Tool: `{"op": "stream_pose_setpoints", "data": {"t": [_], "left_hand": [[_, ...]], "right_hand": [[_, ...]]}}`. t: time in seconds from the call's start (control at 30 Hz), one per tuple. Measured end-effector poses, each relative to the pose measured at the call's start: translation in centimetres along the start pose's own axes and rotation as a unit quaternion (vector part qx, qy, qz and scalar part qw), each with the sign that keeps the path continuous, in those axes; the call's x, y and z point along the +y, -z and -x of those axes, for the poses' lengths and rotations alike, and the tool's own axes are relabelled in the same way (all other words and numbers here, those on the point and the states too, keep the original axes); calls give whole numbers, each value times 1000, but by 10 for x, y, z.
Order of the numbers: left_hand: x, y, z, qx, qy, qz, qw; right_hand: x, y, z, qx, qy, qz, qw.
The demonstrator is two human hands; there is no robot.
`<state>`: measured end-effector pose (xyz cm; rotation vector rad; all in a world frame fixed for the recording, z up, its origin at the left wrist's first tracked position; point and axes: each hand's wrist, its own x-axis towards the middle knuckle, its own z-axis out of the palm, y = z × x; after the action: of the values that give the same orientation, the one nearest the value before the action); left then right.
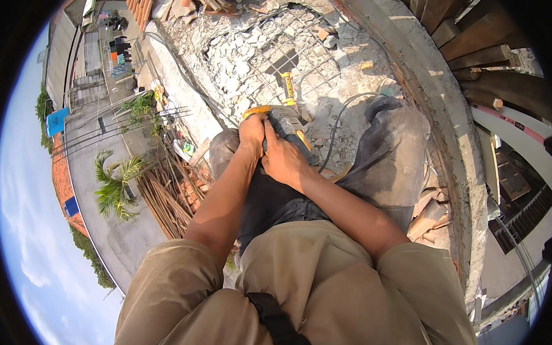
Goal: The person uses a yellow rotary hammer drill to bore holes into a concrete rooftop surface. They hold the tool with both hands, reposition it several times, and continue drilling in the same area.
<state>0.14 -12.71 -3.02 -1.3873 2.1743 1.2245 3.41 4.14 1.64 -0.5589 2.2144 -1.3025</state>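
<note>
My left hand (252, 132) is closed on the near end of a yellow-and-dark power tool (284, 119). Close against it, my right hand (284, 160) grips the same tool, with its fingers partly hidden. The tool sits low between my knees, and a yellow barrel-like part (288, 88) extends away from me over broken concrete. Its exact kind is hard to make out. A dark cable (335, 129) curves beside it on the right. Beyond lies a grid of bare rebar (317, 49) among concrete rubble (231, 49), with a dark hole (281, 61) showing through.
A curved concrete edge (439, 123) runs down the right, with wooden beams (484, 49) past it. Broken bricks (429, 220) lie by my right leg. On the left are another cable (176, 59), stacked poles (165, 199), a palm (117, 182) and lower roofs.
</note>
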Motion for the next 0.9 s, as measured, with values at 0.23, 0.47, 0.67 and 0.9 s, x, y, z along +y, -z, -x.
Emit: {"op": "stream_pose_setpoints", "data": {"t": [0.23, 0.47, 0.67, 0.9], "left_hand": [[-31, -18, -7, 24, -131, -61, 989], [-4, -27, 13, -3, 16, 196, 981], [-29, -26, 7, 19, -186, -99, 977], [-42, -26, -18, -25, -3, 204, 979]], "right_hand": [[2, 14, 5, -50, -13, -21, 998], [-5, 24, 9, -34, -28, -57, 997], [-3, 14, 24, -38, -21, -24, 999], [9, -2, 14, -13, -24, -14, 1000]]}}
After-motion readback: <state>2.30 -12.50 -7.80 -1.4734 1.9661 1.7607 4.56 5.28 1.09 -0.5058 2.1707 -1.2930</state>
